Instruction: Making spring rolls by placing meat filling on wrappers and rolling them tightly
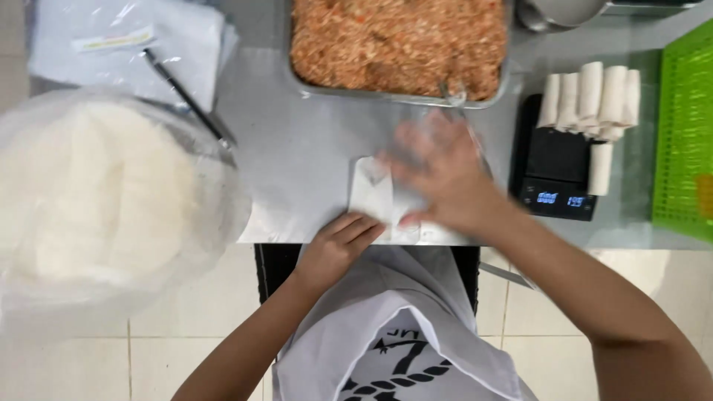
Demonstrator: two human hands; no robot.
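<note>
A thin white wrapper (370, 191) lies on the steel table near its front edge, partly folded. My left hand (338, 249) rests its fingers on the wrapper's near edge. My right hand (442, 174), in a clear plastic glove and blurred by motion, presses flat on the right part of the wrapper with fingers spread. Whatever is inside the fold is hidden under my hands.
A metal tray of orange-brown minced filling (397, 44) sits behind the wrapper. Several finished white rolls (590, 100) lie on a black digital scale (555, 167). A green plastic basket (685, 134) is at far right. A bagged stack of round wrappers (96, 193) fills the left.
</note>
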